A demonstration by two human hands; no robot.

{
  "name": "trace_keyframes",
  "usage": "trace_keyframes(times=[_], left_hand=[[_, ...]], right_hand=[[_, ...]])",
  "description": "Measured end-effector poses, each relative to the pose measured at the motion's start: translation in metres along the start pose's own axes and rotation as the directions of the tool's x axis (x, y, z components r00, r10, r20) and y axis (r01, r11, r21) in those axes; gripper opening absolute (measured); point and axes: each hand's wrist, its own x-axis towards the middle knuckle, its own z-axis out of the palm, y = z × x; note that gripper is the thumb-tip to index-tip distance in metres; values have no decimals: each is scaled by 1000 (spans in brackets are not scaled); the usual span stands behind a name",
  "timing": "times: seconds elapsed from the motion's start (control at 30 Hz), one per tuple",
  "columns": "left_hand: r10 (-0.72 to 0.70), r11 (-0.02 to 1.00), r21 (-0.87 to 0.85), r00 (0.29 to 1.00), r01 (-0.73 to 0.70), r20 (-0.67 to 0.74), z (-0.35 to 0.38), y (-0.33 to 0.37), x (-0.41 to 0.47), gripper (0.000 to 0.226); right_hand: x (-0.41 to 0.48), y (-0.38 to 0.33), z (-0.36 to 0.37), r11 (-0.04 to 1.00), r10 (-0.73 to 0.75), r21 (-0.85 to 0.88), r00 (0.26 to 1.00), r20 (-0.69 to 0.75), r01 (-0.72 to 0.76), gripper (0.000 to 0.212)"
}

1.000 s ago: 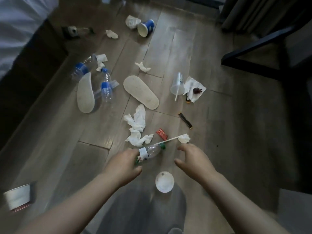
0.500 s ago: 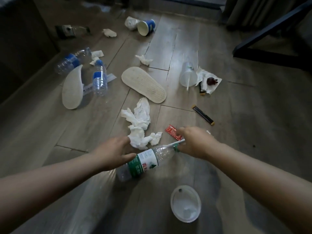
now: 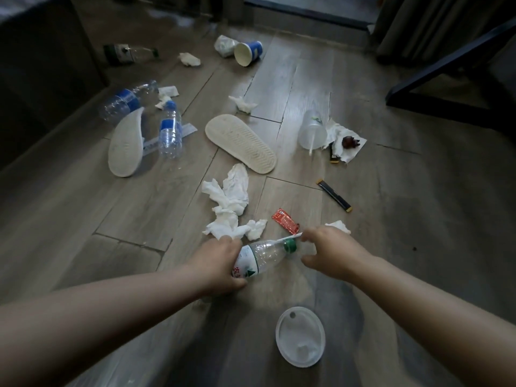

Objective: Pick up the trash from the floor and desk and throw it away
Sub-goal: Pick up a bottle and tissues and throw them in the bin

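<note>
Bottle label print illegible.

I'm looking down into what reads as a lived-in room at home, perhaps a bedroom: a wood-plank floor, a pale slipper and its mate lying sole-up, a curtain hanging at the far side, and a dark furniture frame on the right.

Left hand grips bottle; right pinches straw

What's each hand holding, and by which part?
Left hand grips the green-capped bottle round its labelled lower body. Right hand pinches the white straw at one end.
</note>
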Motion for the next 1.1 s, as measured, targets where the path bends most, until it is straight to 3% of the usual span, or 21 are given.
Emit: trace_keyframes(times=[0.2, 0.37, 0.57, 0.8, 0.9, 1.1], left_hand=[[-52, 999, 17, 998, 51, 34, 25, 2, 6, 64], [-74, 982, -172, 997, 72, -5, 14, -9, -14, 65], [-105, 957, -276, 994, 88, -45, 1, -45, -59, 57], [-298, 872, -443, 944, 210, -139, 2, -81, -75, 43], [-368, 833, -491, 917, 253, -152, 3, -99, -72, 52], [-439, 800, -525, 880, 290, -183, 8, -125, -68, 47]], right_hand=[[2, 4, 5, 999, -12, -32, 1000, 15, 13, 49], [8, 0, 4, 1000, -13, -15, 1000, -7, 13, 47], [17, -8, 10, 999, -4, -48, 1000, 29, 5, 47], [33, -36, 16, 998, -37, -55, 997, 62, 40, 44], [43, -46, 19, 1000, -18, -8, 997, 81, 19, 54], [65, -68, 34, 987, 24, 155, 996, 80, -36, 86]])
